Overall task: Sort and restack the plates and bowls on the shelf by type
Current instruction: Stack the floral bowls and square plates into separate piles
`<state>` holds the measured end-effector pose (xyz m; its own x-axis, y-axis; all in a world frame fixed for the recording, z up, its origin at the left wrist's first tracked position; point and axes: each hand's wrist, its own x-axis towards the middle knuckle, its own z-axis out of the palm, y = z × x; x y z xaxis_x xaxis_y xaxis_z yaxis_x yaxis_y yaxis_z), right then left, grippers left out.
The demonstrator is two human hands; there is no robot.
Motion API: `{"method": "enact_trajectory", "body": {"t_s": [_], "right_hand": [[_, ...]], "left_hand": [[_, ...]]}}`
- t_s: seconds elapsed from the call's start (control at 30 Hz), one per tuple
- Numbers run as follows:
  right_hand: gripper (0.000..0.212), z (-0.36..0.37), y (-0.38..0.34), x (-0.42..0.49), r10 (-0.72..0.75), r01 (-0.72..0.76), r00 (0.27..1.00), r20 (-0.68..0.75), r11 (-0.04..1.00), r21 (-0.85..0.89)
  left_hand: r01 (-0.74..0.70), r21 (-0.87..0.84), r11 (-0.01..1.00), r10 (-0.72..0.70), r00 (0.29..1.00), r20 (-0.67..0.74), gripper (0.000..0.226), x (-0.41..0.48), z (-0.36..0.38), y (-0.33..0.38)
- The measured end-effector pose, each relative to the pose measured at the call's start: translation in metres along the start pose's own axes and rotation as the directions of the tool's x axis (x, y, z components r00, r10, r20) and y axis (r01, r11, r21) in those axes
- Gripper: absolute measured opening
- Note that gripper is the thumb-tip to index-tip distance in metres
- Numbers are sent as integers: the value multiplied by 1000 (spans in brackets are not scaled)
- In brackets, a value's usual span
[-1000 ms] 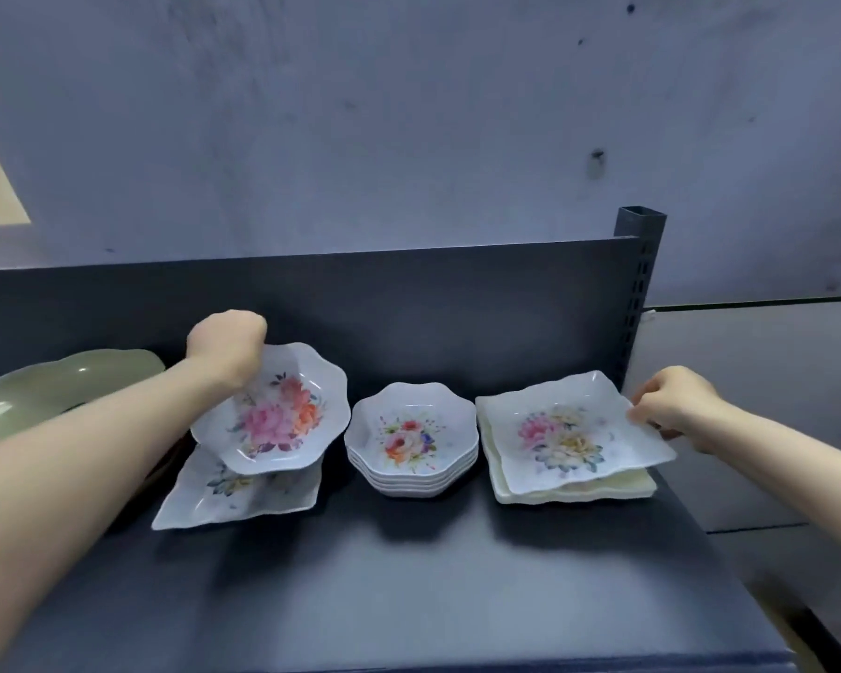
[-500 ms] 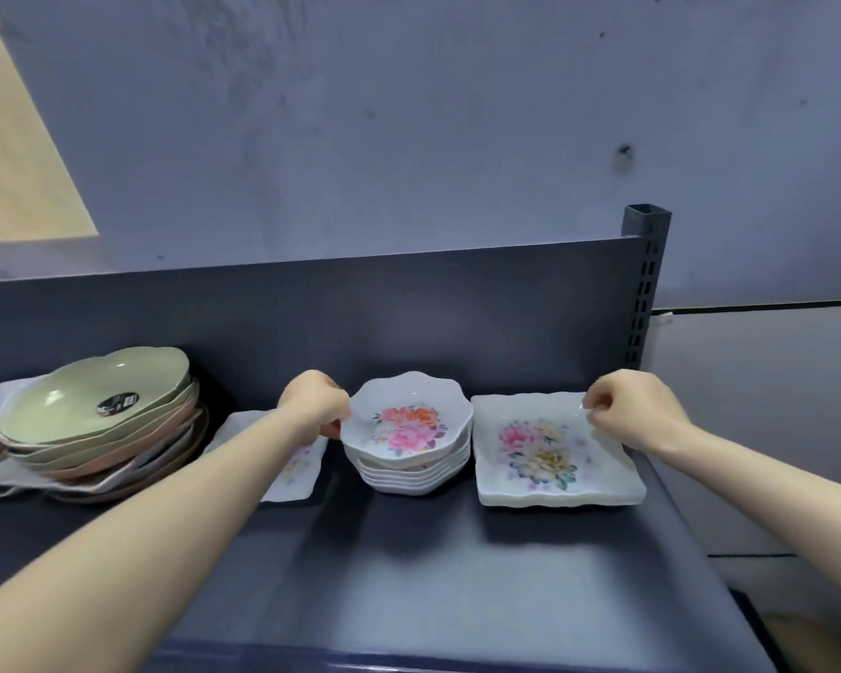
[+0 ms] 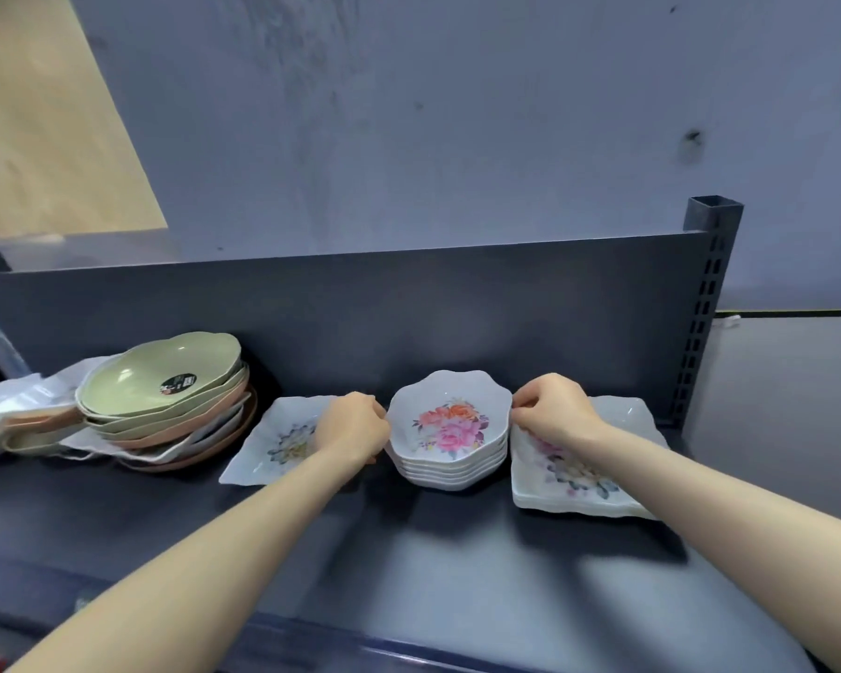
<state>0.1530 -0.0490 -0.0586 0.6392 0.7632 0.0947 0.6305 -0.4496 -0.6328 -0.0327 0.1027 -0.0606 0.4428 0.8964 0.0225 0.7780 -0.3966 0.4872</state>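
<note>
Both hands on the floral bowl stack (image 3: 450,432), mid shelf, close to the back panel (image 3: 409,308).

Left hand (image 3: 355,427): fingers curled tight, knuckles toward the camera, pressed to the stack's left rim. It grips the edge there; fingertips hidden, so which bowl they catch cannot be told.

Right hand (image 3: 552,412): fingers curled, thumb and fingers pinched together on the right rim of the top bowl. The wrist crosses above the square plate stack (image 3: 588,488).

Bowl stack: about five or six nested bowls, upright, openings up, sitting level. The rim is scalloped and roughly round, with no clear long axis. Print inside the top bowl: orange bloom on the far side, pink bloom on the near side.

Single square plate (image 3: 278,444): lies flat just left of the bowls, partly under the left hand, turned a little so one corner points near-left.

Square plate stack: flat, just right of the bowls, edges roughly in line with the shelf (image 3: 457,575), floral print face up.

Far left: a leaning pile of green and pink dishes (image 3: 166,391), mixed. The top green one is tilted toward the camera with a dark sticker inside. White plastic wrap (image 3: 11,405) lies beside and under that pile.

Perforated upright post (image 3: 710,284) at the shelf's right end.
</note>
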Motion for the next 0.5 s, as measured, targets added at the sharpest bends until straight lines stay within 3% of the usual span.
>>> {"method": "enact_trajectory", "body": {"t_s": [0.13, 0.37, 0.5], "right_hand": [[33, 10, 0, 17, 24, -24, 999, -25, 999, -22], [22, 22, -3, 29, -46, 33, 998, -42, 959, -281], [28, 12, -35, 17, -122, 73, 975, -184, 965, -253]], "left_hand": [[-70, 66, 995, 73, 996, -50, 21, -6, 3, -9], [-161, 107, 981, 173, 978, -115, 23, -15, -10, -21], [-216, 134, 967, 235, 961, -144, 20, -6, -39, -62]]}}
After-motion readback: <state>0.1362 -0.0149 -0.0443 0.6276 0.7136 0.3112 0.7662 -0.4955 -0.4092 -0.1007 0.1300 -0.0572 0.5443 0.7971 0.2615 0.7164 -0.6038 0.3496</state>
